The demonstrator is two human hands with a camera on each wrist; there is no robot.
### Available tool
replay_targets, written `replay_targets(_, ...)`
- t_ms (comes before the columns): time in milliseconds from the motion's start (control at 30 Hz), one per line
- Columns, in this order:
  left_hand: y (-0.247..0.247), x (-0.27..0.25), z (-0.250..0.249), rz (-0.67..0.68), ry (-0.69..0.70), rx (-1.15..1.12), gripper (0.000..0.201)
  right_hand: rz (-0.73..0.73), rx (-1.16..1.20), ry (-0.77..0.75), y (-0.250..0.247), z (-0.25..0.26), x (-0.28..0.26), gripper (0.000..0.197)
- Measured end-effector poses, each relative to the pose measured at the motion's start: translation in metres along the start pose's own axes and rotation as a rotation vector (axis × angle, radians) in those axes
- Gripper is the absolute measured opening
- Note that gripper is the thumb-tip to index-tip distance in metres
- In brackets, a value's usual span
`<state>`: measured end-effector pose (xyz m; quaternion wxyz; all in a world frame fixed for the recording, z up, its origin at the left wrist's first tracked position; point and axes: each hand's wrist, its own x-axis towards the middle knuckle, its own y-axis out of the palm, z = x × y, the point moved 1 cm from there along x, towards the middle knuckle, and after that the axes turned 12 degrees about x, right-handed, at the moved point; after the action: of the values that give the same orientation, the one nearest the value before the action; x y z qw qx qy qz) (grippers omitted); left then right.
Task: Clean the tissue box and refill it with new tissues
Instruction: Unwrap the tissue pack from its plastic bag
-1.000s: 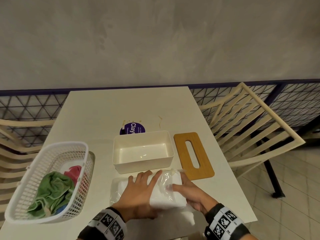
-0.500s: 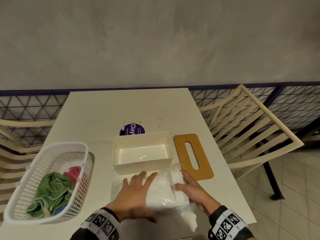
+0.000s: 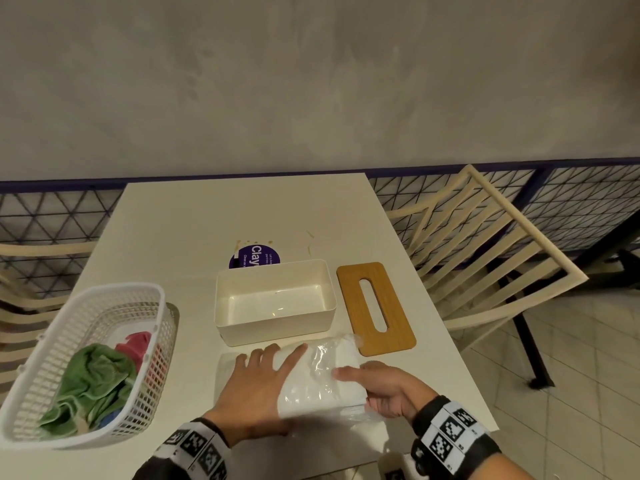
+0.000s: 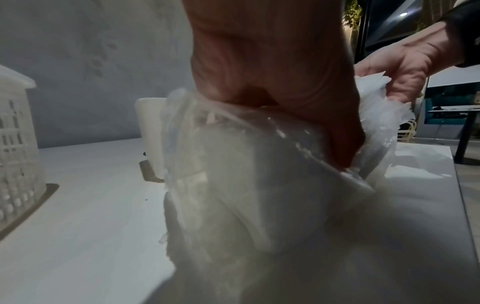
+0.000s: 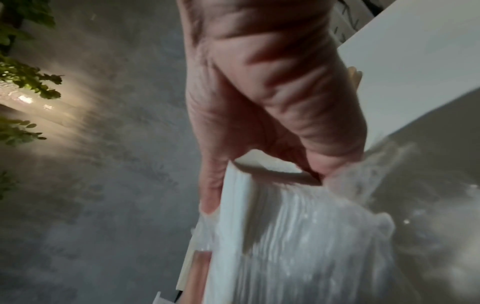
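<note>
The open cream tissue box (image 3: 275, 301) stands at the table's middle with nothing in it. Its wooden slotted lid (image 3: 375, 308) lies flat to the right. Just in front lies the new tissue pack (image 3: 322, 379) in crinkled clear wrap, its right end tilted up. My left hand (image 3: 270, 362) lies on the pack's left part with straight, spread fingers; its thumb is hidden behind the pack. My right hand (image 3: 363, 382) pinches the pack's right end. In the right wrist view the thumb and fingers of my right hand (image 5: 259, 185) clamp the tissue stack (image 5: 285, 236).
A white plastic basket (image 3: 114, 289) with green and red cloths (image 3: 93, 382) sits at the left edge. A purple sticker (image 3: 254, 259) shows behind the box. Slatted chairs (image 3: 485, 271) flank the table (image 3: 207, 220). The pack lies near the table's front edge.
The right end of the pack has lifted and turned a little under my right hand's pull, and the wrap has bunched. My left hand has stayed pressed on the left part.
</note>
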<state>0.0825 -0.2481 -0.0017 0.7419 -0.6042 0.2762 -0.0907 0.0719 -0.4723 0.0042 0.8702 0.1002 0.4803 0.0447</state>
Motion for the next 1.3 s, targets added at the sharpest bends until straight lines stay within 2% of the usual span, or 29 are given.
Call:
replay_targets(100, 0.000, 0.002, -0.003, -0.010, -0.006, 0.002, 0.121, 0.069, -0.025, 0.055, -0.001, 0.007, -0.002, 0.067)
replay_targets(133, 0.001, 0.002, -0.003, -0.012, -0.011, 0.005, 0.121, 0.089, -0.061, 0.067, -0.001, 0.009, -0.002, 0.061)
replay_targets(200, 0.005, 0.001, -0.004, -0.019, -0.020, 0.007, 0.120, 0.096, -0.137, 0.085, -0.001, 0.009, -0.001, 0.031)
replay_targets(233, 0.007, 0.001, -0.005, -0.024, -0.024, 0.006, 0.119, 0.095, -0.159, 0.096, -0.003, 0.009, 0.000, 0.025)
replay_targets(367, 0.006, 0.000, -0.004, -0.028, -0.047, -0.007, 0.119, 0.140, -0.225, 0.129, 0.001, 0.013, -0.006, 0.030)
replay_targets(400, 0.006, 0.000, -0.003, -0.031, -0.051, -0.009, 0.118, 0.144, -0.220, 0.122, 0.002, 0.015, -0.008, 0.035)
replay_targets(500, 0.006, -0.001, -0.003, -0.075, -0.042, -0.009, 0.119, 0.084, -0.240, 0.038, 0.000, 0.011, 0.000, 0.083)
replay_targets(567, 0.006, -0.002, -0.003, -0.077, -0.030, -0.021, 0.122, 0.040, -0.227, -0.046, -0.003, 0.004, 0.006, 0.089)
replay_targets(667, 0.003, -0.005, 0.004, -0.034, 0.003, -0.055, 0.125, 0.006, -0.103, -0.119, -0.005, -0.003, 0.004, 0.081)
replay_targets(767, 0.005, -0.009, 0.016, 0.003, 0.022, -0.052, 0.127, 0.009, 0.018, -0.134, -0.013, -0.002, -0.001, 0.062)
replay_targets(867, 0.006, -0.010, 0.019, 0.023, 0.005, -0.041, 0.126, 0.035, 0.030, -0.119, -0.018, -0.001, -0.003, 0.057)
replay_targets(1033, 0.002, -0.007, 0.011, -0.009, 0.019, -0.045, 0.121, 0.011, 0.055, -0.157, -0.012, -0.001, -0.003, 0.038)
replay_targets(1167, 0.006, -0.010, 0.013, -0.057, -0.008, -0.042, 0.121, -0.010, 0.049, -0.216, -0.020, -0.001, -0.007, 0.069)
replay_targets(1300, 0.009, -0.014, 0.015, -0.044, -0.028, -0.020, 0.123, -0.027, 0.145, -0.245, -0.047, 0.004, -0.028, 0.075)
